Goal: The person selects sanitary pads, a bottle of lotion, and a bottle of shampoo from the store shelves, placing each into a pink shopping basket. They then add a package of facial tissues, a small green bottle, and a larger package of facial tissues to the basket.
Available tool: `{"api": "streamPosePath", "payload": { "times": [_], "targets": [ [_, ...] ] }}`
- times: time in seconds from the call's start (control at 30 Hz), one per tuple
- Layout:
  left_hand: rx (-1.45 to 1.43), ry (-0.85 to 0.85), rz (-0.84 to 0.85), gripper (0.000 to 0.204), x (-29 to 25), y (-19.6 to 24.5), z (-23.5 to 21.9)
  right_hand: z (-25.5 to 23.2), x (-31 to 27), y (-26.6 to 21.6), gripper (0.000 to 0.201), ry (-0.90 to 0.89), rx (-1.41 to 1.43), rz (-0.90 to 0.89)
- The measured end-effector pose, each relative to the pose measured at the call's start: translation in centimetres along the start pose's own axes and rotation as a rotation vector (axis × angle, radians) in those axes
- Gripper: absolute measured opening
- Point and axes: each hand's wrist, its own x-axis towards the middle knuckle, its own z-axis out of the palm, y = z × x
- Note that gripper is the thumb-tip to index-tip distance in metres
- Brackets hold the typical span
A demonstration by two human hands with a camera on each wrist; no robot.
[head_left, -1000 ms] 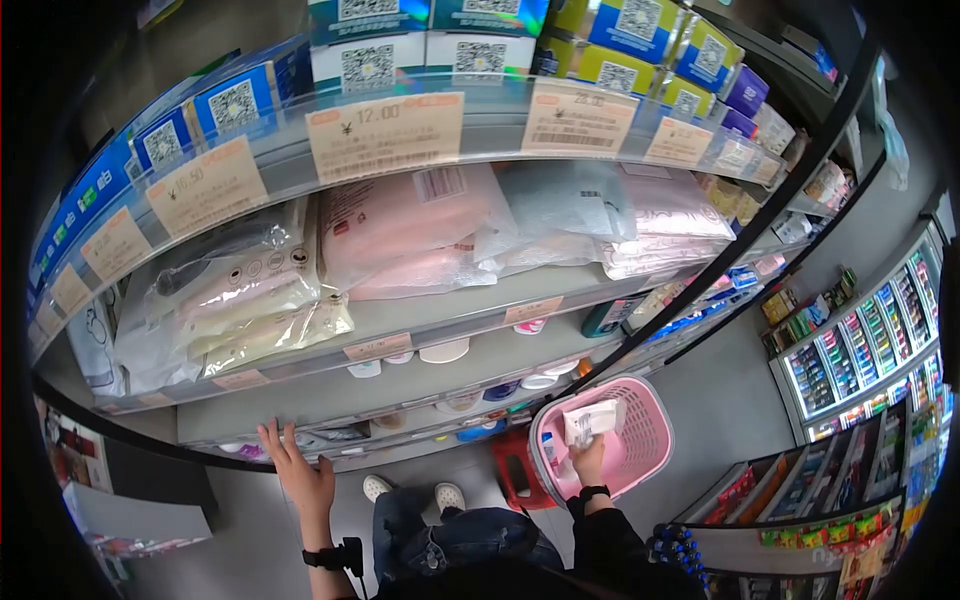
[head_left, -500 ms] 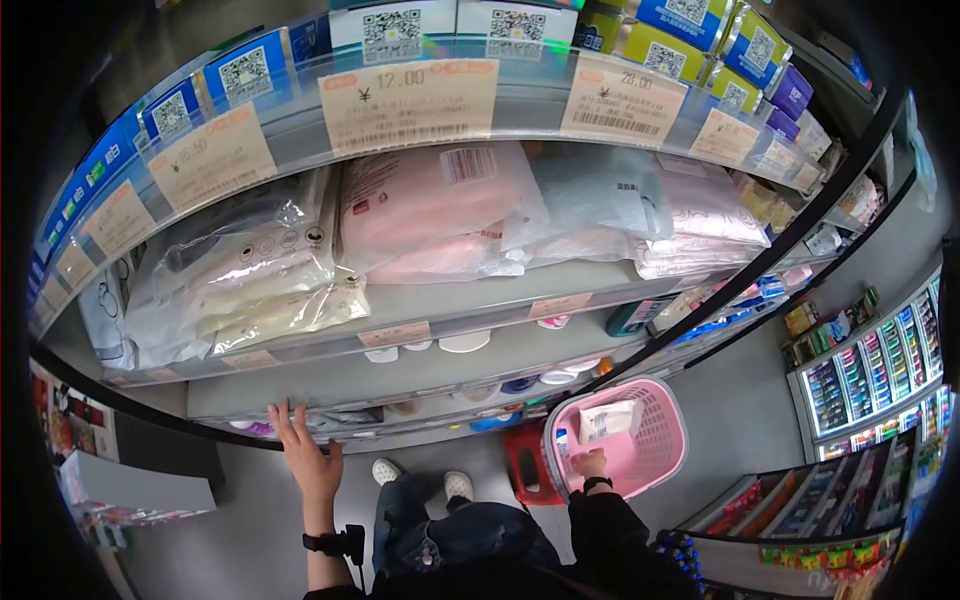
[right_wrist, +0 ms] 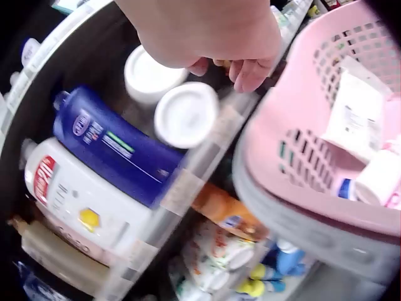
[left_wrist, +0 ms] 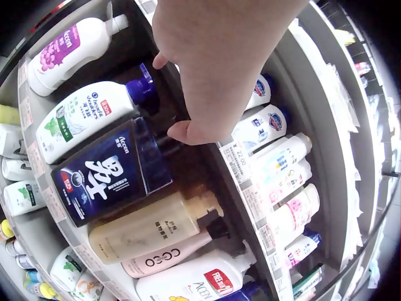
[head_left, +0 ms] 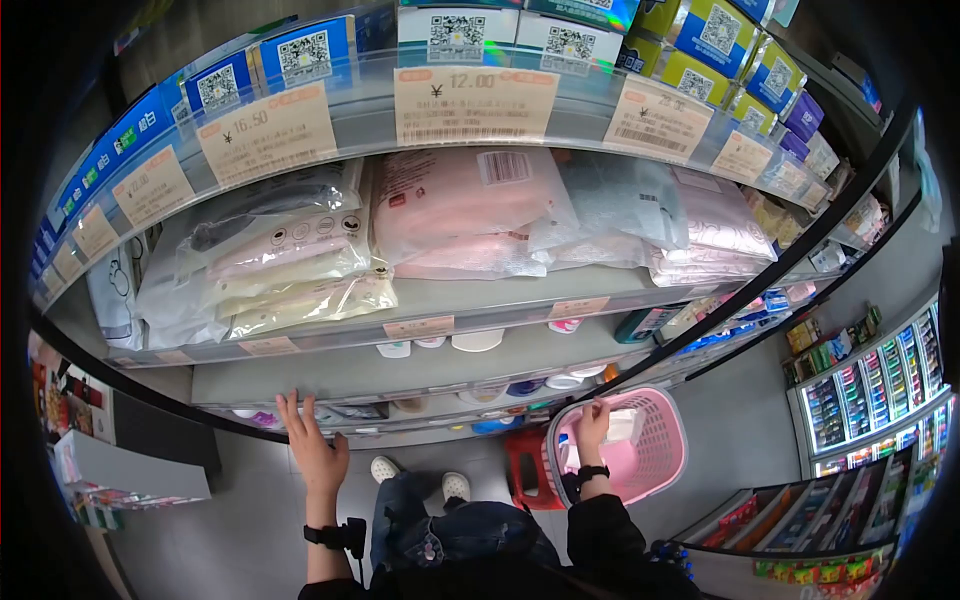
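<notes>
My left hand [head_left: 318, 455] rests at the front edge of a lower shelf [head_left: 440, 375], fingers extended. In the left wrist view, the left hand [left_wrist: 213, 75] is above several shampoo bottles, including a white Head & Shoulders bottle [left_wrist: 88, 116]. My right hand [head_left: 593, 430] is over the near-shelf side of the pink basket [head_left: 672, 420]. The right wrist view shows the right hand [right_wrist: 213, 31] with loosely bent fingers and nothing visible in them, close to two white round lids [right_wrist: 187, 115]. A white packet [right_wrist: 358, 116] and a white tube [right_wrist: 379, 179] lie in the basket.
Bagged pink packs [head_left: 465, 215] and clear-wrapped packs [head_left: 270, 250] fill the shelf above. Price tags [head_left: 475, 105] line its upper lip. A red stool-like object [head_left: 530, 465] stands beside the basket. More shelving [head_left: 800, 530] is at the right.
My right hand has let go of the white packet inside the basket and risen toward the shelf side. The left hand stays at the shelf edge, and the head view has shifted slightly.
</notes>
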Motion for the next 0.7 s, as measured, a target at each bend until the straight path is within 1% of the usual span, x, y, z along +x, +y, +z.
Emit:
{"api": "streamPosePath", "payload": {
  "times": [0.03,0.1,0.13,0.17,0.2,0.23,0.3,0.33,0.37,0.4,0.43,0.47,0.5,0.57,0.6,0.63,0.67,0.7],
  "targets": [
    [0.0,0.002,0.001,0.074,0.0,0.0,0.0,1.1,1.0,-1.5,0.043,0.037,0.061,-0.024],
    [-0.004,0.003,0.001,0.075,0.0,0.0,0.1,2.8,2.1,-7.7,0.061,0.029,0.152,0.19],
    [-0.004,0.006,-0.002,0.075,0.0,0.0,0.2,3.7,3.4,-6.9,0.061,0.034,0.153,0.189],
    [-0.007,0.006,0.002,0.075,0.0,0.0,0.2,5.2,5.3,-4.7,0.072,0.103,-0.01,-0.034],
    [-0.007,0.009,-0.004,0.075,0.0,0.0,0.2,6.1,6.6,-3.5,0.083,0.171,-0.173,-0.258],
    [-0.007,0.012,-0.01,0.075,0.0,0.1,0.2,6.5,7.1,-3.8,0.083,0.177,-0.174,-0.259],
    [-0.007,0.013,-0.007,0.075,-0.1,0.1,0.0,7.7,7.6,-5.2,0.084,0.166,0.134,0.166],
    [-0.001,0.014,-0.009,0.075,-0.1,0.2,0.0,7.5,7.7,-5.9,0.081,0.13,0.109,0.316],
    [-0.007,0.014,-0.004,0.075,-0.1,0.2,0.0,7.7,8.8,-4.2,0.081,0.137,0.109,0.315],
    [-0.009,0.012,-0.008,0.075,-0.1,0.2,0.0,8.2,10.7,-0.6,0.079,0.067,0.228,0.407],
    [-0.011,0.01,-0.013,0.075,-0.1,0.1,0.0,8.2,11.6,1.5,0.078,-0.004,0.347,0.498],
    [-0.014,0.008,-0.01,0.075,-0.1,0.0,0.1,7.8,11.6,1.5,0.081,-0.021,0.309,0.483],
    [-0.01,0.017,-0.003,0.075,-0.1,-0.1,0.1,7.4,11.0,0.2,0.081,-0.017,0.307,0.483],
    [-0.007,0.026,0.005,0.075,-0.2,-0.2,0.3,6.9,9.5,-3.0,0.062,0.035,0.243,0.528],
    [-0.008,0.024,0.002,0.075,-0.2,-0.2,0.3,6.2,8.4,-4.7,0.062,0.037,0.243,0.527],
    [-0.007,0.021,0.0,0.074,-0.2,-0.2,0.2,5.5,7.2,-6.4,0.065,0.027,0.261,0.566],
    [-0.008,0.021,0.002,0.074,-0.1,-0.2,0.2,5.1,6.5,-7.3,0.069,0.017,0.28,0.604],
    [-0.011,0.021,0.001,0.074,-0.1,-0.2,0.2,4.6,5.9,-7.3,0.076,-0.017,0.322,0.627]
  ]
}}
